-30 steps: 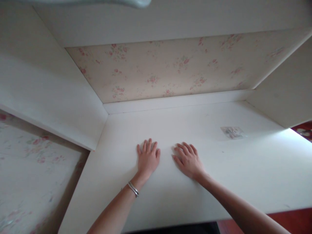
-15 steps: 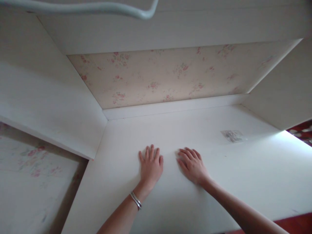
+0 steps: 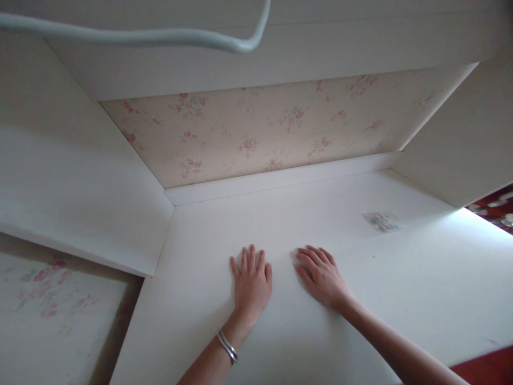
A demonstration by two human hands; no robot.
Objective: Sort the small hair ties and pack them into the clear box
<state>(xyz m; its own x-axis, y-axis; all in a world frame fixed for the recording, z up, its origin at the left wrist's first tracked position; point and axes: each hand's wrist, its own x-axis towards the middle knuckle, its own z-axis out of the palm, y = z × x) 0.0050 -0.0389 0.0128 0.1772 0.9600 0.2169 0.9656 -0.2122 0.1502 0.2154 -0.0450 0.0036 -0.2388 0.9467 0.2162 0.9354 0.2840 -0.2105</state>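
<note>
My left hand (image 3: 252, 283) lies palm down on the white desktop (image 3: 224, 224), its fingers spread and nothing in it. Silver bangles (image 3: 227, 346) circle that wrist. A short gap to the right, my right hand (image 3: 323, 275) also rests palm down on the surface, fingers stretched out toward the left and slightly apart. It holds nothing. Beyond it, toward the back right, a small clear packet or sticker (image 3: 382, 221) with a greyish print lies flat on the desktop; what it is exactly I cannot tell.
White panels rise at the left (image 3: 80, 160) and right (image 3: 449, 139). Floral wallpaper (image 3: 256, 128) shows behind a low back ledge (image 3: 280, 176). A pale bent cable or tube (image 3: 160, 37) crosses the top left. Red patterned fabric (image 3: 492, 206) appears at the right edge.
The camera view has tilted and shifted slightly, so the panels, wallpaper and tube sit a little differently. Both hands stay flat on the desktop in nearly the same place.
</note>
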